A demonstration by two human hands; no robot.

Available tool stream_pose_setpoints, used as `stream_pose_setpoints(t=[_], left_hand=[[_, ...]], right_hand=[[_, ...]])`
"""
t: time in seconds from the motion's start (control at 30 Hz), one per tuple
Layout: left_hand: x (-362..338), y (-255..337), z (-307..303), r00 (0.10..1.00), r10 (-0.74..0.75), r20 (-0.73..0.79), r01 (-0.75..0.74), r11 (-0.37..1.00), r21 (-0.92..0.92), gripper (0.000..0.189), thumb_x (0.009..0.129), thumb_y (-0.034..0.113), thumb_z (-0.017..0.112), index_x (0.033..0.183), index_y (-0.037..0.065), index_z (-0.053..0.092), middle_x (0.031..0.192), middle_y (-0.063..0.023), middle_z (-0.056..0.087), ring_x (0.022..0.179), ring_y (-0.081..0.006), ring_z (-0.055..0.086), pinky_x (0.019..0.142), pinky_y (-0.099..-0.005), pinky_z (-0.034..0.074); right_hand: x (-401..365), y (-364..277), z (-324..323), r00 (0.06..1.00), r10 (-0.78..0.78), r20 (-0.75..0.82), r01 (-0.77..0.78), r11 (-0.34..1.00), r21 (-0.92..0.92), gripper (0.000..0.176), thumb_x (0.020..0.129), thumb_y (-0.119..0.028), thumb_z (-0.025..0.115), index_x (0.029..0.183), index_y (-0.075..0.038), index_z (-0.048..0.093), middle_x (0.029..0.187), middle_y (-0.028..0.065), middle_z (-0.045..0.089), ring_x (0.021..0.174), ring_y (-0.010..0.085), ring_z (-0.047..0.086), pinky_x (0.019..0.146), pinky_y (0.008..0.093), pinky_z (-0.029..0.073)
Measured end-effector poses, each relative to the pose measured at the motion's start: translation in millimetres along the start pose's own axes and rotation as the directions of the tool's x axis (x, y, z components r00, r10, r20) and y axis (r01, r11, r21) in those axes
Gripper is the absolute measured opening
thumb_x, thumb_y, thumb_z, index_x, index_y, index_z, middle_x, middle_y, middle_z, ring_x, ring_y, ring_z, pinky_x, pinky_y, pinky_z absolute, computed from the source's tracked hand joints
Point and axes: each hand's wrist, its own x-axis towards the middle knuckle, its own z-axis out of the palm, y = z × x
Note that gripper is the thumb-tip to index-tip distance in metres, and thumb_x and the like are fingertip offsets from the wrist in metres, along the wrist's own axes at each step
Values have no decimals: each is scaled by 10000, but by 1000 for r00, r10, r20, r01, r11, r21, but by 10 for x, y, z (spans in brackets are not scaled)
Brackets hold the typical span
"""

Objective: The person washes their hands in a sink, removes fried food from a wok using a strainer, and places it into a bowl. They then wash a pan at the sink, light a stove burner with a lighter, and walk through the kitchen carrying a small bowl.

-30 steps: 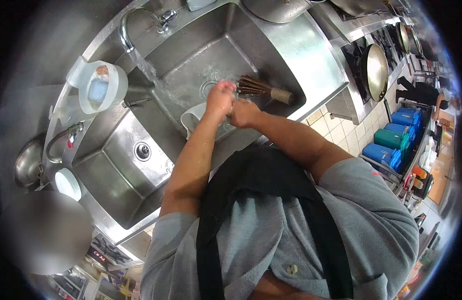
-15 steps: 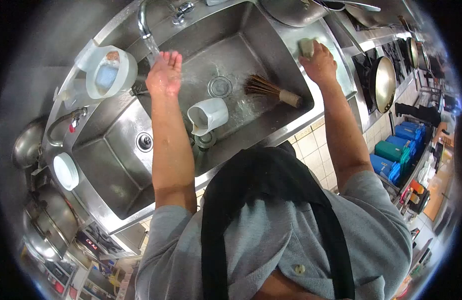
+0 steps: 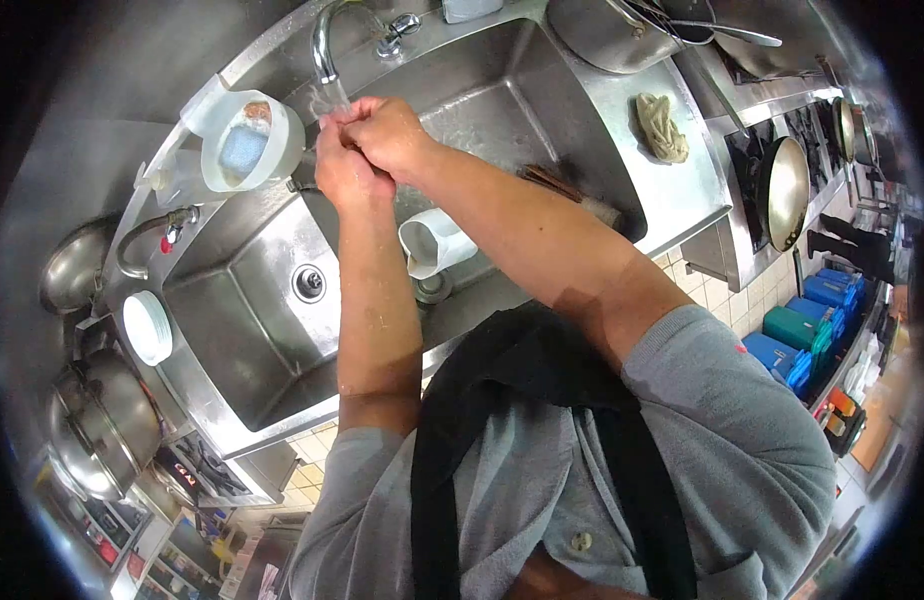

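Observation:
Under the running faucet (image 3: 325,55), my left hand (image 3: 350,172) and my right hand (image 3: 390,132) are pressed together, with water falling on the fingertips. Both hands have curled fingers, and no object shows in them; the right partly covers the left. Below them in the large sink (image 3: 477,120), a white plastic pitcher (image 3: 444,243) lies tipped on its side. A bristle brush (image 3: 552,183) is mostly hidden behind my right forearm. On the steel ledge right of the sink lies a crumpled greenish cloth (image 3: 662,128).
A white container (image 3: 290,140) with a blue sponge hangs left of the faucet. A smaller basin (image 3: 247,310) adjoins on the left, with stacked white plates (image 3: 148,328) beside it. Pans (image 3: 785,195) stand on the stove at right, and a large pot (image 3: 607,40) at the back.
My right hand has let go of the cloth on the right ledge and moved left to join my left hand under the water. The view has shifted slightly.

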Motion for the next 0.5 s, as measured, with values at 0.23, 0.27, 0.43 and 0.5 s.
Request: stream_pose_setpoints(t=[0.23,0.27,0.43,0.5], left_hand=[[150,-423,76,985,-149,86,115,943,313,218,886,179,546,1073,66,556,983,-84,592,862,-199,560,737,-329,462],[213,-495,89,984,-152,90,118,944,309,218,886,179,546,1073,66,556,983,-84,592,862,-199,560,737,-329,462],[665,-816,405,925,-366,97,333,908,255,478,890,220,547,1315,104,362,1298,-127,415,1053,-354,485,874,-473,411],[854,-871,556,891,-427,153,395,897,201,565,921,224,490,1410,129,225,1433,-137,245,1180,-413,409,989,-511,353]], right_hand=[[-89,27,-634,979,-201,-20,161,837,-524,180,855,-163,543,924,-30,643,789,119,656,745,208,622,682,324,472],[-200,14,-798,985,-174,-12,120,727,-676,188,837,-155,540,965,-64,644,879,149,647,825,275,615,736,363,474],[-911,374,-1685,990,-140,11,75,458,-886,276,803,-118,545,1066,-71,611,1041,194,609,986,373,563,870,423,442],[-1269,435,-1925,980,-192,51,131,429,-894,253,807,-109,544,1041,-55,620,993,205,618,940,374,577,827,419,462]])
